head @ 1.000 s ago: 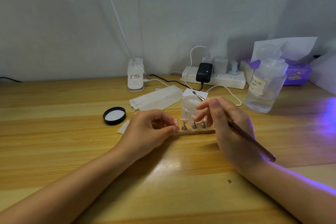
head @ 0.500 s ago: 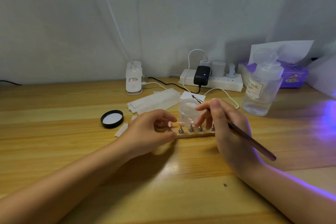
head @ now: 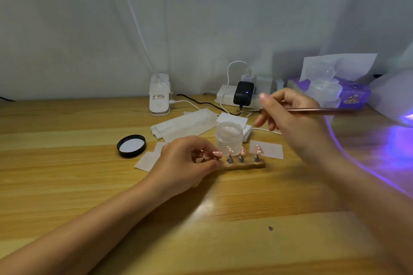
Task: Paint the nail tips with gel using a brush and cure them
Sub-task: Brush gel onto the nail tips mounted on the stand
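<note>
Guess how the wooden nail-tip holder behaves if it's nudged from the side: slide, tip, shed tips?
The wooden holder strip lies low and flat on the table, so it probably slides rather than tips. It looks small, likely light; the left hand grips one end. The nail tips perch on narrow metal stands, so a jolt might dislodge them.

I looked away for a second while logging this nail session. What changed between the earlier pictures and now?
The right hand, gripping the brush, lifted up and away from the nail tips on the wooden stand, to the right, uncovering them and the clear jar. The left hand still holds the stand's left end. The black lid stayed put.
</note>
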